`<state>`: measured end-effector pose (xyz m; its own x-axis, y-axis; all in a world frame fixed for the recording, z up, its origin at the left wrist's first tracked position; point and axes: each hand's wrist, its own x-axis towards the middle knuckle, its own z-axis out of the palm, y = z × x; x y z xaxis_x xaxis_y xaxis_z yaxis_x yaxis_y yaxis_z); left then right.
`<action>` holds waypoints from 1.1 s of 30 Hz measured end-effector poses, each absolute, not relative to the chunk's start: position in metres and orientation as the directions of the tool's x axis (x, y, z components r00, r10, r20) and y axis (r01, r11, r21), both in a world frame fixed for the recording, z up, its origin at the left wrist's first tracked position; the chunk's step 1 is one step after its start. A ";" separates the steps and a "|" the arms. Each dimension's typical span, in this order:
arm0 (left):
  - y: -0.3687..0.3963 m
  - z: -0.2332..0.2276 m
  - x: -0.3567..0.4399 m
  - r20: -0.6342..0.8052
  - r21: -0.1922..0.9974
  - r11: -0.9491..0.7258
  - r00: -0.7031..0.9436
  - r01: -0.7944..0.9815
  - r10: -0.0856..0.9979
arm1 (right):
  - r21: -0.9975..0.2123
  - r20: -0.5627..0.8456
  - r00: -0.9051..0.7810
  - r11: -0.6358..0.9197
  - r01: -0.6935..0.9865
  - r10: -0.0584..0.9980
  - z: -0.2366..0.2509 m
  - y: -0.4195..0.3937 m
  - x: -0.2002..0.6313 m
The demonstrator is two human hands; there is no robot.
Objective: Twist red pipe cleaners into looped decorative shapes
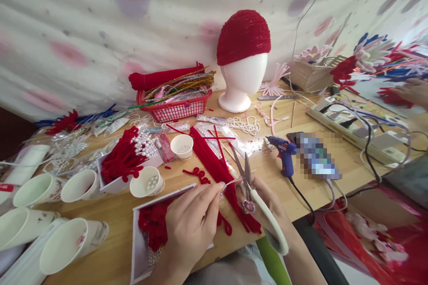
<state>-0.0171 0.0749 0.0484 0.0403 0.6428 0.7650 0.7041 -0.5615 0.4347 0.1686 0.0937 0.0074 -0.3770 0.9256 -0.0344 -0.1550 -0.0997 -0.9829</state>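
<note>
My left hand (192,220) is closed in a pinch on a thin pale wire (233,181) that sticks out to the right. Something small and clear sits at its fingertips, too small to name. My right hand (269,196) grips a pair of scissors (267,220) with white handles; the blades point up and away, parted, with the wire's end beside them. Beneath both hands lies a bundle of red pipe cleaners (214,160). A white box (135,245) of red fuzzy pieces and beads stands under my left wrist, partly hidden by it.
Paper cups (72,249) stand at left, near a box of red loops (120,156). A red basket (180,109), a foam head (242,80) in red wrapping and a blue glue gun (284,153) stand beyond. Cables and a power strip (354,133) lie right, by another person's hand (413,93).
</note>
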 end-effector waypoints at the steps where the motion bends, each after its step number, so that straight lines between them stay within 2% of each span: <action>1: 0.075 0.048 -0.016 0.754 0.454 -0.557 0.033 0.695 0.656 | -0.986 -0.029 -0.358 -0.086 -0.144 0.933 0.008 0.093 0.168; 7: 0.077 0.045 -0.009 0.729 0.520 -0.541 -0.013 0.660 0.684 | -0.988 -0.047 -0.319 -0.092 -0.127 0.946 0.006 0.093 0.171; 18: 0.081 0.047 -0.003 0.751 0.470 -0.565 0.028 0.678 0.659 | -0.971 -0.034 -0.477 -0.141 -0.190 0.878 -0.011 0.108 0.183; 21: 0.080 0.047 -0.003 0.755 0.455 -0.558 0.032 0.695 0.655 | -0.981 -0.013 -0.512 -0.110 -0.159 0.859 -0.006 0.110 0.185; 25: 0.080 0.046 -0.006 0.752 0.463 -0.537 0.008 0.705 0.659 | -0.986 -0.082 -0.554 -0.147 -0.074 0.828 0.014 0.115 0.181; 31: 0.083 0.046 -0.016 0.769 0.492 -0.466 -0.117 0.735 0.628 | -0.996 0.006 -0.604 0.056 0.064 0.797 0.038 0.138 0.160; 33: 0.085 0.046 -0.019 0.752 0.534 -0.441 -0.167 0.722 0.637 | -0.997 -0.005 -0.619 0.047 0.069 0.785 0.035 0.143 0.152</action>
